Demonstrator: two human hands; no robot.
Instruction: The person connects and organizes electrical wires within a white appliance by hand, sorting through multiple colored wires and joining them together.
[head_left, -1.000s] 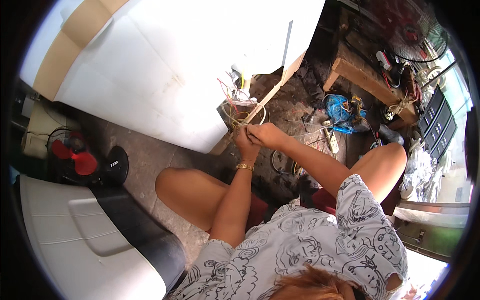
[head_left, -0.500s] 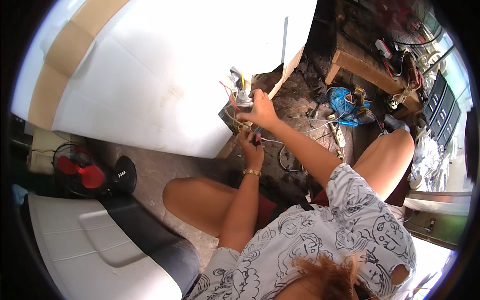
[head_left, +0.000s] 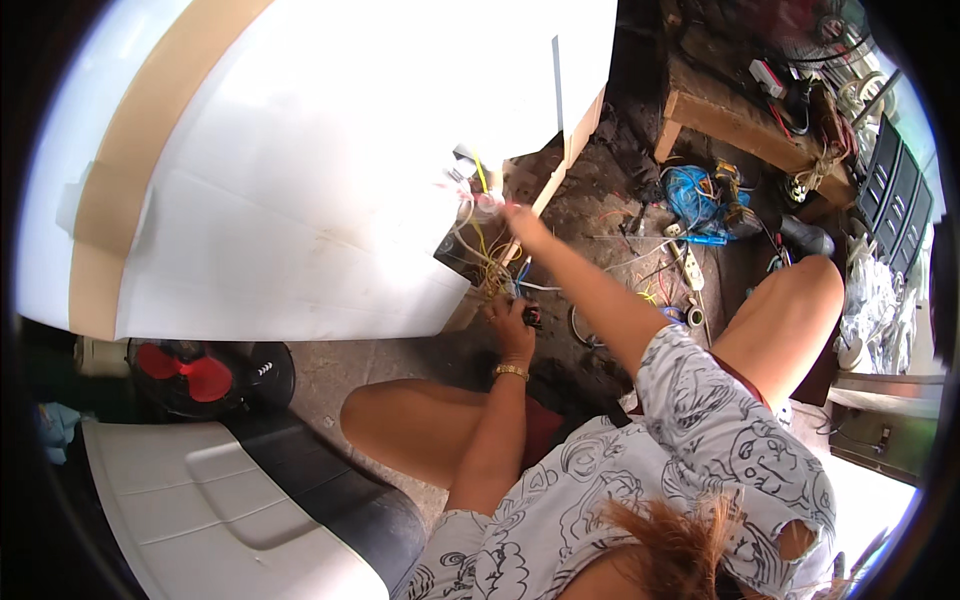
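Note:
A large white panelled body (head_left: 300, 200) with a tan stripe fills the upper left. Yellow, white and blue wires (head_left: 490, 265) hang in a tangle at its open lower corner. Beside that tangle, my left hand (head_left: 510, 330) is closed around a small black-and-red hand tool (head_left: 532, 317), whose kind I cannot make out. My right hand (head_left: 527, 228) reaches to a whitish rounded part (head_left: 487, 203) at the opening, near a yellow wire (head_left: 480, 172). Motion smears its fingers, so their grip cannot be read.
Right of my hands, a white power strip (head_left: 690, 265), a blue-handled screwdriver (head_left: 705, 240), a blue bundle (head_left: 690, 195) and a yellow-black drill (head_left: 735, 190) lie on the floor. A wooden bench (head_left: 740, 120) stands beyond. At left are a red-bladed fan (head_left: 185, 375) and a grey-white seat-like shape (head_left: 220, 480).
My right hand has gone from spread fingers to a blurred, more gathered shape near the rounded part. My left hand has dropped slightly with the tool. The whole view has shifted a little.

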